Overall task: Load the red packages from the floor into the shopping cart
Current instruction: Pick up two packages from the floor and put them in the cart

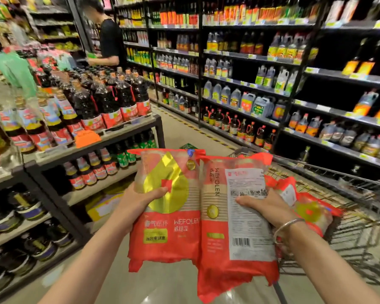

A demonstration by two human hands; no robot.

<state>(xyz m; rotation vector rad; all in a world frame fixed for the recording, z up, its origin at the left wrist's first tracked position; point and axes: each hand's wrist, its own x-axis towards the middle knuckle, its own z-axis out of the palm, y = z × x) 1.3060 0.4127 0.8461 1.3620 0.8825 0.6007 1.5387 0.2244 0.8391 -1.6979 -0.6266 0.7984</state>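
I hold two red packages of paper cups upright in front of me. My left hand grips the left red package, which shows a gold drop on its front. My right hand grips the right red package, turned so its white label and barcode face me. Both packages hang over the near left corner of the wire shopping cart. Another red package lies inside the cart behind my right wrist.
A low black shelf unit with dark sauce bottles stands on the left. Tall shelves of bottles line the right side behind the cart. A person in black stands far down the aisle. Pale floor runs between.
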